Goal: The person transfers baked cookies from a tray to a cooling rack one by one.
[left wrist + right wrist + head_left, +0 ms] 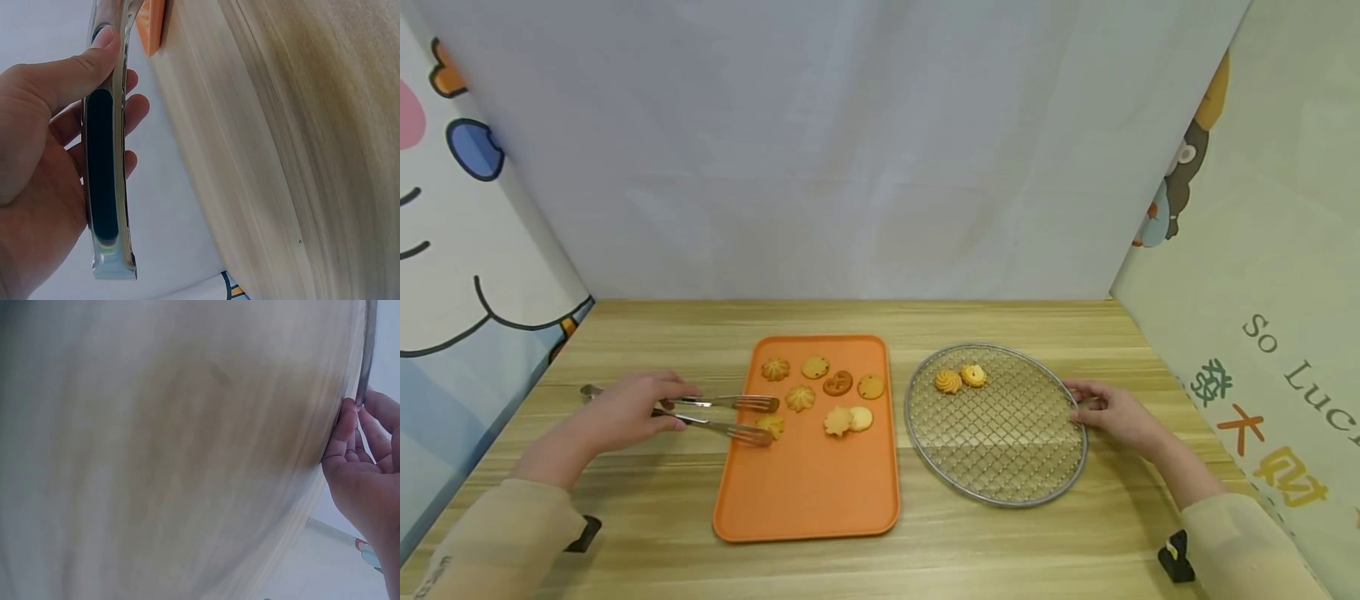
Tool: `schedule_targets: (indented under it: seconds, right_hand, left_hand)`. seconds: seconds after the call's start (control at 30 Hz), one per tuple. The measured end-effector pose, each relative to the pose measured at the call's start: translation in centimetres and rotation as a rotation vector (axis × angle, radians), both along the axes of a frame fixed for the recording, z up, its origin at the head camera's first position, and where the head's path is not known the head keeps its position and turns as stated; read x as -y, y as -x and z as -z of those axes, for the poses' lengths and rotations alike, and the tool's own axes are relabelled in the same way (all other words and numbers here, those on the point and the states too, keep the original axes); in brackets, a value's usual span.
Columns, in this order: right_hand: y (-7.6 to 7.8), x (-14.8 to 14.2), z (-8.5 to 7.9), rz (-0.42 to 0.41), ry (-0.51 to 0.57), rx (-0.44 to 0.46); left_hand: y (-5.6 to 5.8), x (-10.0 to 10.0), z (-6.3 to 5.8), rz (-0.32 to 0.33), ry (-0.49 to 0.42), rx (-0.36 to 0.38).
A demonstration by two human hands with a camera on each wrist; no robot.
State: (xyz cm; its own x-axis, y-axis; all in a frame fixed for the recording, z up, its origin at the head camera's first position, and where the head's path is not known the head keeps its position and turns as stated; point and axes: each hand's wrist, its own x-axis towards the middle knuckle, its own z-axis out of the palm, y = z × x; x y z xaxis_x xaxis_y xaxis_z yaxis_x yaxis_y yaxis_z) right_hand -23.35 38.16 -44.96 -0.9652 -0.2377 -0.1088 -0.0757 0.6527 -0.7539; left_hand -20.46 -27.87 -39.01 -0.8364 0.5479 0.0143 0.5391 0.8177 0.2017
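Observation:
My left hand point(634, 410) grips metal tongs point(757, 403) by their handle, thumb on one side and fingers on the other in the left wrist view. The tongs' parted tips reach over the left edge of an orange tray point(812, 504). A yellow cookie point(771, 423) lies by the lower tip, partly covered by it; contact is hard to tell. Several other cookies, among them a pretzel-shaped one point(838, 383), lie on the tray. My right hand point(1116, 415) pinches the right rim of a round wire rack point(1000, 442), which bears a swirled cookie point(947, 382) and a ring-shaped cookie point(973, 375).
Tray and rack sit side by side on a wood-grain table point(662, 508), a narrow gap between them. A pale backdrop point(850, 167) rises at the table's far edge. Printed panels stand on the left and right point(1247, 400).

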Motion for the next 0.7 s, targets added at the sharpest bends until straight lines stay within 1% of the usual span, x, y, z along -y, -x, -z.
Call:
schedule_targets:
  seconds: [0.1,0.27,0.37,0.5,0.7]
  right_hand:
    - [0.05,-0.01,0.05,-0.001,-0.001,-0.002]
    - [0.27,-0.13,0.32,-0.004,0.0,-0.008]
    - [0.29,-0.16,0.36,-0.003,-0.002,-0.011]
    - [0.24,-0.08,0.33,-0.002,-0.009,-0.011]
    - [0.2,0.1,0.29,-0.015,0.005,-0.014]
  left_hand:
    - [0.06,0.03,0.14,0.002,0.0,0.007]
    - [-0.03,0.06,0.37,-0.006,0.004,-0.012]
    - [-0.18,-0.1,0.32,-0.01,0.001,-0.022]
    - [-0.3,-0.31,0.22,-0.012,-0.003,-0.016]
    - [-0.36,-0.41,0.35,-0.017,-0.012,-0.019]
